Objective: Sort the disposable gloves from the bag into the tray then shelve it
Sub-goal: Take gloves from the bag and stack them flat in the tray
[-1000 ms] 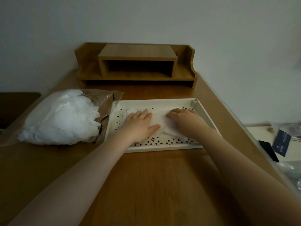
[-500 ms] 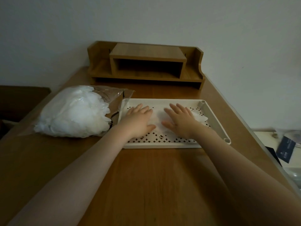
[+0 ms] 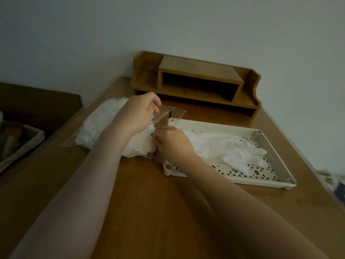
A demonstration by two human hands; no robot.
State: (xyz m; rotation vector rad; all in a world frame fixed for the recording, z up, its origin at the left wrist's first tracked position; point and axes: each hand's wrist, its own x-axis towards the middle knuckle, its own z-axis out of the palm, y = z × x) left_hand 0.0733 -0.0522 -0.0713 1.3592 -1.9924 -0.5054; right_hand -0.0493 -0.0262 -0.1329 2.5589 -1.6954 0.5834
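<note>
Both hands work at the open mouth of the bag, just left of the tray.

The left hand (image 3: pixel 139 113) has its fingers curled and pinches the clear upper flap of the bag (image 3: pixel 100 126), lifting it above the tray's far-left corner. The right hand (image 3: pixel 172 143) is at the bag's opening, against the tray's left edge, with fingers bent; what it holds, if anything, I cannot tell. The bag lies on the worktop (image 3: pixel 149 202) touching the left side of the tray (image 3: pixel 276 157) and is full of white gloves. Some disposable gloves (image 3: pixel 235 150) lie flat inside the tray, over its perforated bottom. The wooden shelf (image 3: pixel 197 81) stands behind the tray, against the wall.
</note>
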